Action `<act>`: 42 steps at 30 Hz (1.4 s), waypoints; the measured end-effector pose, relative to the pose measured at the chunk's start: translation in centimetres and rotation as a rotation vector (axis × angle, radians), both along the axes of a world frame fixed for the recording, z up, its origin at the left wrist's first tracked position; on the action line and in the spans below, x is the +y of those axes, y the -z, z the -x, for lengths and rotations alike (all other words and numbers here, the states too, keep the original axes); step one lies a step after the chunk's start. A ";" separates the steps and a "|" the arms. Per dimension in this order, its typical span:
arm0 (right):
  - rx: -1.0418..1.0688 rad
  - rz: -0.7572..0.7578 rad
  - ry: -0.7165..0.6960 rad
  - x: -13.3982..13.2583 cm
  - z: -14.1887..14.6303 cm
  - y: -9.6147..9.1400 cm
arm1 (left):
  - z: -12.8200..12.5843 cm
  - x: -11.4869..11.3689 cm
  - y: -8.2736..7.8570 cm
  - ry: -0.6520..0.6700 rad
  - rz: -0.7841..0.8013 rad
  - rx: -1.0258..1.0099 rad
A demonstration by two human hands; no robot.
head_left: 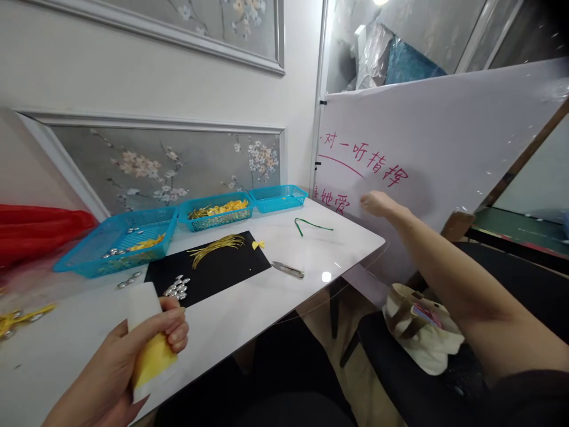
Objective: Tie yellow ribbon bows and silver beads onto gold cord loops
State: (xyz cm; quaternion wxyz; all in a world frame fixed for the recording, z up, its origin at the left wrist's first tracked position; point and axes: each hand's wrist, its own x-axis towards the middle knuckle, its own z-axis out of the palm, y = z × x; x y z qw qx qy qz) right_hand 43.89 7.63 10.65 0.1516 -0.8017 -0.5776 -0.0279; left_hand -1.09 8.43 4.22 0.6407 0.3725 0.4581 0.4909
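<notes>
My left hand [146, 344] is wrapped around a white spool with yellow thread [153, 363], held tilted above the near left of the table. Far out to the right, my right hand [377, 203] is raised in front of the whiteboard with its fingers closed; what they hold, if anything, is too small to make out. A faint thin strand curves past the table's front edge. Beyond the spool, silver beads [178, 287] and a bundle of gold strands [216, 249] lie on a black mat [231, 270]. A small yellow bow [258, 244] and thread snips [288, 270] are nearby.
Blue baskets [278, 198] line the wall, some holding gold pieces and beads. A green twist of wire or cord [311, 224] lies on the white table [347, 234]. Red fabric [40, 234] is at far left. A cream bag [429, 344] rests on a black chair.
</notes>
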 end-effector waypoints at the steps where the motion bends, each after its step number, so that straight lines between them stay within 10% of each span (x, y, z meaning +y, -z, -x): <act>1: 0.042 -0.008 -0.106 0.7 2.1 0.0 | 0.0 -0.2 -0.2 0.002 -0.013 0.010; 8: 0.515 0.155 -1.083 1.0 20.5 1.6 | 0.4 -1.7 -1.9 0.010 -0.072 0.041; 12: 0.815 0.613 -1.233 1.3 25.1 4.2 | 1.4 -2.5 -2.2 -0.013 -0.069 0.026; 20: 1.008 0.771 -1.141 1.2 22.1 6.1 | 3.5 -2.4 -1.9 -0.122 -0.057 -0.088; 34: 0.757 0.194 -1.104 -0.6 18.7 -6.8 | 1.1 -2.7 -0.7 -0.030 0.026 -0.201; 42: 0.672 0.031 -1.067 -0.9 19.4 -9.0 | 1.0 -3.1 -1.1 -0.040 0.008 -0.252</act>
